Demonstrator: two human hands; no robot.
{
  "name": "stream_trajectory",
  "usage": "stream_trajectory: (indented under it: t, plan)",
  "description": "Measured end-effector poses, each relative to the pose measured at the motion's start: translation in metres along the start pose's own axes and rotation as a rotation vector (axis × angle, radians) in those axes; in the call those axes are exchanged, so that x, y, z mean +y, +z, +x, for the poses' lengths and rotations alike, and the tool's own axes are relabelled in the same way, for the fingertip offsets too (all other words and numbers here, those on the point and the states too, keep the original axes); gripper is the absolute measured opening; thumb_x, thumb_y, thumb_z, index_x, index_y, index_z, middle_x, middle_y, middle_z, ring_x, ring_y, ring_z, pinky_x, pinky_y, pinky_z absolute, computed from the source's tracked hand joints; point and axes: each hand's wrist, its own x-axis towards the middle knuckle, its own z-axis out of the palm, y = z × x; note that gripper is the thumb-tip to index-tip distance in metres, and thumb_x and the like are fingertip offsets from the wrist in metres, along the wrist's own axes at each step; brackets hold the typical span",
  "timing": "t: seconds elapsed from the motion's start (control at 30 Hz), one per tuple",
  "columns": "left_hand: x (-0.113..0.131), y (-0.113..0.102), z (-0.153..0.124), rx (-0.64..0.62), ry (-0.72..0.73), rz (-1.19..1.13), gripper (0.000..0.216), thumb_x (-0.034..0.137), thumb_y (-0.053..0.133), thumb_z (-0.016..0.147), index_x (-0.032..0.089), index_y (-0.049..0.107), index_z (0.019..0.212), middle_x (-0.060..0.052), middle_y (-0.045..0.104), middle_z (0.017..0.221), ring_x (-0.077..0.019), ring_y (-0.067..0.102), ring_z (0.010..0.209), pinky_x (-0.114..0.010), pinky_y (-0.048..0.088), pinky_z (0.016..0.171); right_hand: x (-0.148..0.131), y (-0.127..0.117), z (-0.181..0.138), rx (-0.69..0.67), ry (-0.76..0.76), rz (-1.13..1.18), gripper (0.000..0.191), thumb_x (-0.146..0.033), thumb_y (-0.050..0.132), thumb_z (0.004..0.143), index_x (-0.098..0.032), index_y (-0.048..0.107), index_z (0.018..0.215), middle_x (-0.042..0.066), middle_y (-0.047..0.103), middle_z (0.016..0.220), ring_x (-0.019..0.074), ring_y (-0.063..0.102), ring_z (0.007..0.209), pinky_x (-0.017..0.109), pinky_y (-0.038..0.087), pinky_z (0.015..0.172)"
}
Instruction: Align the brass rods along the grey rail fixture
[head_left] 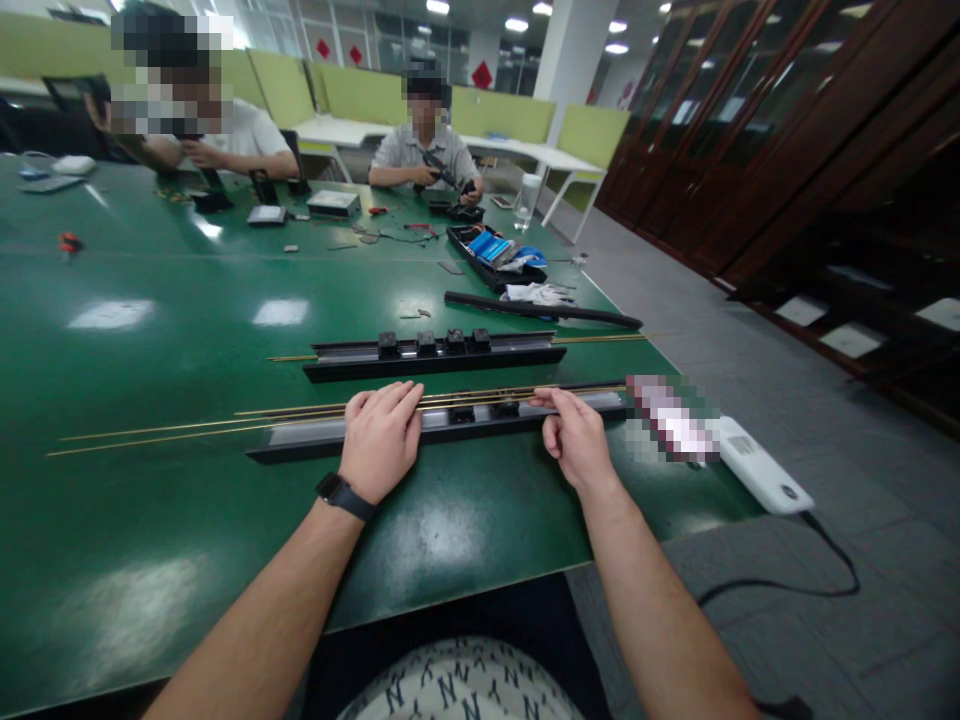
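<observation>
In front of me lies a long black rail (300, 435) with a pale inner channel, and dark blocks (504, 407) sit in it. Several thin brass-coloured rods (480, 399) run along its top and stick out far to the left. My left hand (382, 430), a watch on its wrist, is closed over the rods and the rail's left half; its fingertips curl out of sight behind. Towards the right end, my right hand (576, 435) has its thumb and index finger closed at the rods, with the other fingers curled in.
A second rail (435, 357) with several black blocks lies just beyond. Farther back are a black strip (544, 310), gloves (538, 294) and a black tray (472, 258). A pixelated phone-like object and a white power strip (761, 470) lie right. Two people sit opposite.
</observation>
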Motion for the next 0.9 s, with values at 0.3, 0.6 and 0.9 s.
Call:
stream_trajectory:
  t: [0.3, 0.6, 0.9]
  plan:
    - [-0.0006, 0.0007, -0.0001, -0.011, -0.002, -0.004, 0.036, 0.026, 0.051, 0.105, 0.023, 0.070, 0.135, -0.010, 0.075, 0.138, -0.0296, 0.069, 0.129, -0.052, 0.041, 0.110, 0.0016, 0.0024, -0.0031, -0.066, 0.004, -0.069, 0.045, -0.059, 0.076, 0.089, -0.017, 0.082, 0.105, 0.012, 0.081, 0.103, 0.0034, 0.046, 0.037, 0.018, 0.027, 0.029]
    - [-0.0003, -0.0002, 0.0003, -0.023, 0.000, -0.001, 0.036, 0.025, 0.049, 0.105, 0.022, 0.070, 0.135, -0.011, 0.075, 0.138, -0.0299, 0.068, 0.129, -0.051, 0.041, 0.111, -0.0003, 0.0047, -0.0036, -0.011, -0.008, -0.047, 0.044, -0.057, 0.077, 0.087, -0.016, 0.082, 0.102, 0.012, 0.082, 0.099, 0.0039, 0.045, 0.037, 0.018, 0.027, 0.030]
    - [0.0010, -0.0016, 0.0007, -0.022, -0.011, -0.027, 0.038, 0.026, 0.049, 0.103, 0.024, 0.071, 0.135, -0.011, 0.075, 0.137, -0.0304, 0.068, 0.129, -0.052, 0.042, 0.111, -0.0012, 0.0041, -0.0026, 0.026, -0.010, -0.050, 0.043, -0.057, 0.076, 0.087, -0.016, 0.081, 0.099, 0.012, 0.082, 0.098, 0.0040, 0.045, 0.036, 0.019, 0.025, 0.029]
